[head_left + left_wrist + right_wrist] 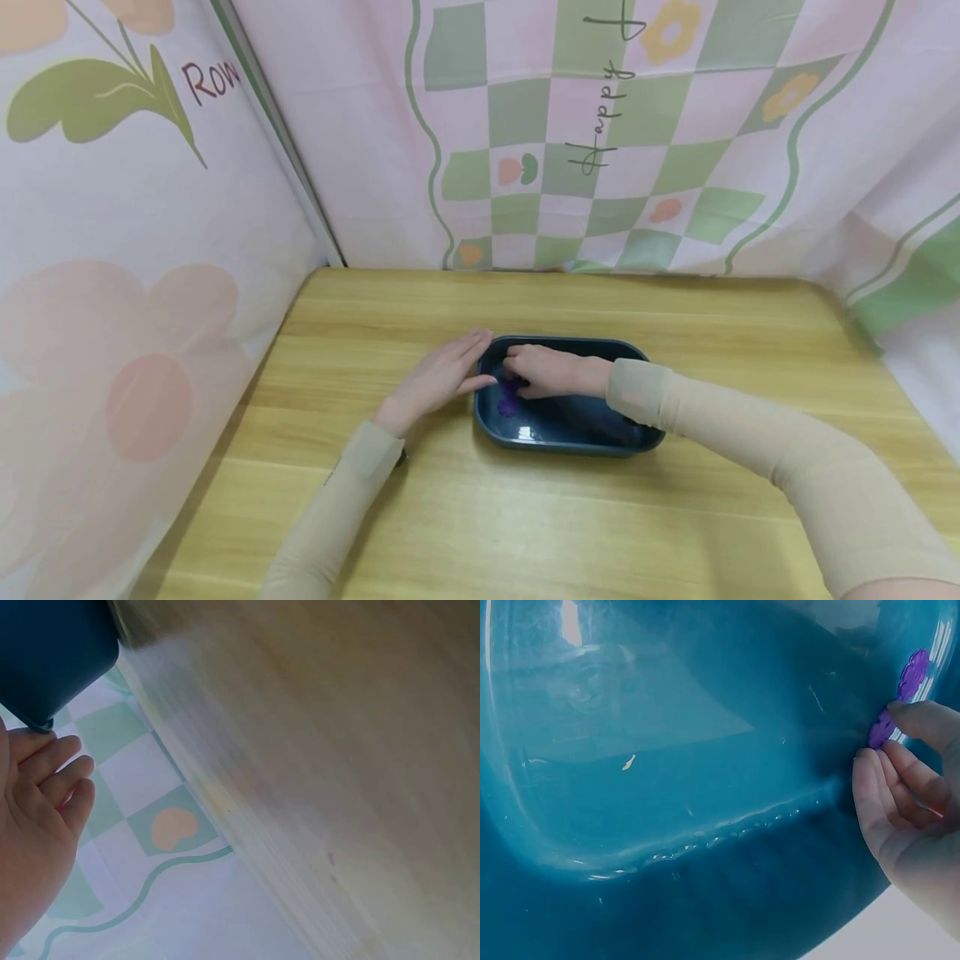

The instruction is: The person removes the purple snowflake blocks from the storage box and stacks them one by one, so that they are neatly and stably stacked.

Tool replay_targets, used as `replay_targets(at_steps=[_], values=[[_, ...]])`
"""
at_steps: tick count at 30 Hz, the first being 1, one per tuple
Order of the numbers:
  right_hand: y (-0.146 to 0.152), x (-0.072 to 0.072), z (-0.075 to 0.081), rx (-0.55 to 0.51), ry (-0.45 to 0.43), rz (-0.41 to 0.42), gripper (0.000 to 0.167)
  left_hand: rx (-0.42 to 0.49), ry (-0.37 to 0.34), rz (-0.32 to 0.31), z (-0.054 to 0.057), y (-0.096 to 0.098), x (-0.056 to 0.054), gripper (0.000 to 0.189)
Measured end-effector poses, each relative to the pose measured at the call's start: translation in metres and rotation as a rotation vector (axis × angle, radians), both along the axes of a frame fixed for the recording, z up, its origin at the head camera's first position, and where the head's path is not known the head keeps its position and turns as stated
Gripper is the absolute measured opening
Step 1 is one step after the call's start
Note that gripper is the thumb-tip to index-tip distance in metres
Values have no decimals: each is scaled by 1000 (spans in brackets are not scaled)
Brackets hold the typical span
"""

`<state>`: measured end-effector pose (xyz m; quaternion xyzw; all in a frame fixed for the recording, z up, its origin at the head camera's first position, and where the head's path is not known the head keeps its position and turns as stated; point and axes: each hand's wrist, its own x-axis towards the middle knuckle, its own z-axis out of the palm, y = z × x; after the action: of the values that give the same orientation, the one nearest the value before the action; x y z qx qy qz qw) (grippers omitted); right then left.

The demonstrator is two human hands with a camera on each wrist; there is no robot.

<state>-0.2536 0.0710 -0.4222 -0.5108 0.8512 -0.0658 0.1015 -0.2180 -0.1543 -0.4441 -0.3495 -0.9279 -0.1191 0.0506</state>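
Note:
A dark blue rectangular basin with rounded corners sits on the table. My right hand reaches down inside it, near its left end. In the right wrist view, the thumb and fingers of that hand pinch a small purple scalloped disc. A second purple scalloped disc lies beside it, against the basin wall; whether the two are joined I cannot tell. My left hand is at the basin's left end, fingers extended and touching the rim, with the thumb over the edge.
Wood-grain table surrounds the basin. A patterned curtain hangs behind the table's far edge, and a flower-print cloth hangs along the left. A small pale fleck shows on the basin's shiny inside.

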Motion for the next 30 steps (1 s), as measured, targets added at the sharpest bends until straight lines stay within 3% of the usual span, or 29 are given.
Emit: replay_targets(at_steps=[18,30], values=[[2,4,4,38,-57,-51,25,21,28,-15,0,0,1,72],[3,3,5,96,-107,-98,27,14,-2,-1,1,0,2,72]])
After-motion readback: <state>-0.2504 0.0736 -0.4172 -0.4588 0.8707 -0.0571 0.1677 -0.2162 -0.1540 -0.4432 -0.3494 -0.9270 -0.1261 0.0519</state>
